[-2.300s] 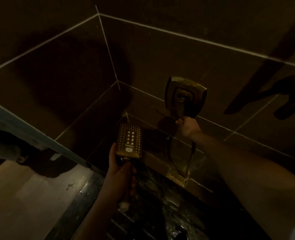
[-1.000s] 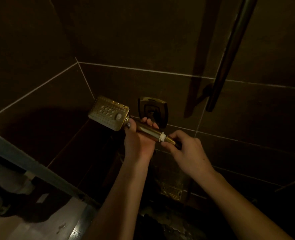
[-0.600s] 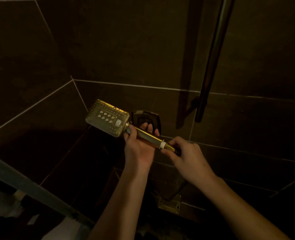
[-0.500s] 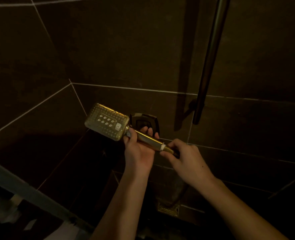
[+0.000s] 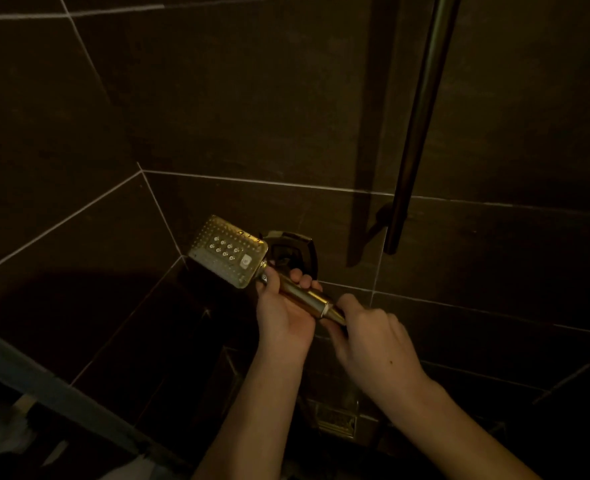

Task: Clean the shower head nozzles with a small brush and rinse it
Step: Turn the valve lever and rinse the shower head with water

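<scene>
Lying near the middle of the frame, the shower head (image 5: 227,256) points its nozzle face up toward the camera, its long axis slanting from upper left down to lower right. The left hand (image 5: 284,311) wraps the gold handle just below the head — the nearer one to the nozzles. The right hand (image 5: 373,337) pinches the handle's lower end, likely the hose joint. No brush is visible.
</scene>
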